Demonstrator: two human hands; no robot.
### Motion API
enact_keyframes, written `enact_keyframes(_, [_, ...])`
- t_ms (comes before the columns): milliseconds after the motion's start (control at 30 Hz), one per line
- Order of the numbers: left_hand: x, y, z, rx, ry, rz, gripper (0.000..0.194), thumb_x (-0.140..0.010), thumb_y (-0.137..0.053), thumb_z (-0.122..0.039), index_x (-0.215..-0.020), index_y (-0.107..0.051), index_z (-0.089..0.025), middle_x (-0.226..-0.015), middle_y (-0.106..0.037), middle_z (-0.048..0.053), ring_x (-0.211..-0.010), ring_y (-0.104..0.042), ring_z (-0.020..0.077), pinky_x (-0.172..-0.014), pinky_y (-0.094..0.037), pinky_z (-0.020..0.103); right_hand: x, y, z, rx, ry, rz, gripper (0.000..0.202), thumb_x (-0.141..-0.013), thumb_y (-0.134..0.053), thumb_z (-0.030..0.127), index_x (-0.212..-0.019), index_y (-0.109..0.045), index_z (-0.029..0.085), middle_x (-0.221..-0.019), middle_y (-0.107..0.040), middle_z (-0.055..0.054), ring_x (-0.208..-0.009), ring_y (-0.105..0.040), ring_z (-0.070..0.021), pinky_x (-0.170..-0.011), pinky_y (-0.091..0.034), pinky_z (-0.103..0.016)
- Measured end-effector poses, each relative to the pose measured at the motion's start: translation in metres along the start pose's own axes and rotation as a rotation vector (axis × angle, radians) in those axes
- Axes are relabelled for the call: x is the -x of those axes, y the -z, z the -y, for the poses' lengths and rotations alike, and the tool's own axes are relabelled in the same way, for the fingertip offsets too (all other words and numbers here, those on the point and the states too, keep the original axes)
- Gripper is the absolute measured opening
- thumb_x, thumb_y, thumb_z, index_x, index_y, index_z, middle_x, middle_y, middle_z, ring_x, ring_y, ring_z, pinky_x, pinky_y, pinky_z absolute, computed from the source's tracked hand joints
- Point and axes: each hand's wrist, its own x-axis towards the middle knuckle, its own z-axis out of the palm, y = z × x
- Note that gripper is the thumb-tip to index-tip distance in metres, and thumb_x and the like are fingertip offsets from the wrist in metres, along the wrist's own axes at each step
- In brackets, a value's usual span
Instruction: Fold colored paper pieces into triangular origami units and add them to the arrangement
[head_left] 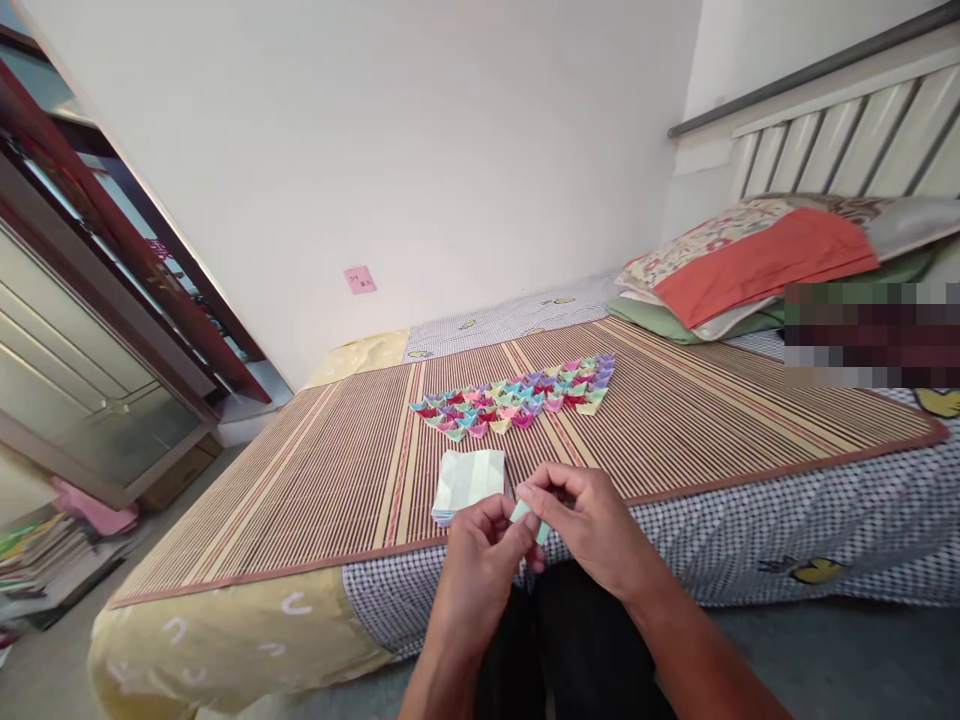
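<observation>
Between my two hands is a small piece of folded pale green paper [541,531], held just over the front edge of the bed. My left hand [487,555] pinches its left side with thumb and fingers. From the right, the thumb and fingertips of my right hand [589,515] close on its upper part; the fingers cover much of the paper. Just beyond my left hand lies a stack of square paper sheets [469,478], a pale green one on top. Farther back, several small folded paper boats [517,393] in many colours stand in rows on the mat.
A striped bamboo mat [315,480] covers the bed, over a checked and yellow sheet [247,630]. Pillows [765,260] lie at the right by the white headboard [847,135]. A wall rises behind, and a glass-panelled door [82,370] stands at the left.
</observation>
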Motion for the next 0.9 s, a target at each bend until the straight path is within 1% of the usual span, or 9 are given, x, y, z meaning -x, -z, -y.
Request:
enact_keyframes(133, [-0.015,0.006,0.002,0.154,0.058,-0.027,0.043,-0.071,-0.086,-0.049,-0.060,-0.060,-0.017,-0.047,-0.055,-0.002,-0.044,-0.041,0.0083,-0.050,-0.030,0.023,-0.009,0.006,-0.006,-0.076,-0.007,0.035,0.040,-0.094,-0.062,0.049,-0.069,-0.060,0.018,-0.062,-0.052,0.003,-0.058,-0.047,-0.0126,-0.054,-0.039,-0.026])
enact_keyframes(267, [-0.029,0.009,0.003,0.172,0.052,-0.043,0.046,-0.071,-0.086,-0.051,-0.058,-0.057,-0.018,-0.046,-0.050,-0.005,-0.044,-0.036,0.0073,-0.049,-0.031,0.023,-0.017,0.011,-0.009,-0.053,-0.019,0.057,0.039,-0.092,-0.069,0.047,-0.068,-0.057,0.019,-0.060,-0.045,0.005,-0.056,-0.039,-0.0113,-0.052,-0.032,-0.025])
enact_keyframes(367, [-0.034,0.009,0.002,0.131,0.034,-0.073,0.039,-0.075,-0.086,-0.048,-0.068,-0.064,-0.016,-0.055,-0.057,-0.002,-0.051,-0.045,0.0087,-0.052,-0.035,0.021,-0.023,0.012,-0.010,-0.042,-0.017,0.025,0.041,-0.092,-0.068,0.047,-0.066,-0.055,0.019,-0.059,-0.042,0.005,-0.055,-0.036,-0.0110,-0.051,-0.030,-0.025])
enact_keyframes(500, [-0.033,0.014,0.002,0.102,-0.135,-0.204,0.028,-0.085,-0.079,-0.042,-0.102,-0.074,-0.020,-0.086,-0.071,0.004,-0.071,-0.060,0.0141,-0.067,-0.050,0.025,-0.030,0.011,-0.011,-0.081,-0.030,0.008,0.040,-0.094,-0.066,0.047,-0.067,-0.055,0.019,-0.060,-0.042,0.005,-0.055,-0.036,-0.0111,-0.051,-0.030,-0.025])
enact_keyframes(567, [-0.032,0.019,0.001,0.057,-0.190,-0.194,0.024,-0.086,-0.078,-0.040,-0.103,-0.077,-0.022,-0.092,-0.073,0.005,-0.076,-0.063,0.0162,-0.072,-0.054,0.027,-0.033,0.010,-0.012,-0.100,-0.038,0.008,0.040,-0.094,-0.066,0.047,-0.068,-0.056,0.019,-0.060,-0.042,0.006,-0.055,-0.036,-0.0110,-0.051,-0.030,-0.025])
enact_keyframes(667, [-0.034,0.027,0.000,-0.029,-0.212,-0.119,0.018,-0.084,-0.081,-0.033,-0.099,-0.082,-0.023,-0.094,-0.073,0.007,-0.081,-0.066,0.0191,-0.074,-0.056,0.029,-0.039,0.007,-0.011,-0.158,-0.045,0.039,0.040,-0.092,-0.068,0.047,-0.067,-0.056,0.019,-0.060,-0.041,0.006,-0.055,-0.036,-0.0106,-0.051,-0.032,-0.025])
enact_keyframes(733, [-0.038,0.030,0.000,-0.021,-0.239,-0.112,0.014,-0.082,-0.083,-0.029,-0.094,-0.084,-0.023,-0.094,-0.073,0.008,-0.077,-0.066,0.0188,-0.071,-0.057,0.028,-0.044,0.004,-0.011,-0.205,-0.052,0.067,0.041,-0.092,-0.069,0.048,-0.066,-0.055,0.019,-0.059,-0.042,0.006,-0.054,-0.038,-0.0103,-0.051,-0.035,-0.024])
enact_keyframes(800, [-0.043,0.034,0.000,0.006,-0.261,-0.134,0.013,-0.079,-0.085,-0.028,-0.091,-0.085,-0.022,-0.093,-0.074,0.008,-0.074,-0.066,0.0182,-0.069,-0.057,0.028,-0.047,0.000,-0.012,-0.240,-0.053,0.049,0.037,-0.092,-0.070,0.047,-0.071,-0.059,0.019,-0.061,-0.048,0.005,-0.055,-0.045,-0.0109,-0.052,-0.040,-0.024])
enact_keyframes(900, [-0.050,0.041,0.003,0.041,-0.244,-0.195,0.015,-0.075,-0.088,-0.028,-0.089,-0.086,-0.022,-0.093,-0.074,0.008,-0.074,-0.067,0.0178,-0.069,-0.057,0.027,-0.049,-0.003,-0.015,-0.218,0.000,-0.048,0.019,-0.095,-0.068,0.040,-0.097,-0.068,0.021,-0.079,-0.064,0.000,-0.068,-0.060,-0.0143,-0.060,-0.051,-0.025])
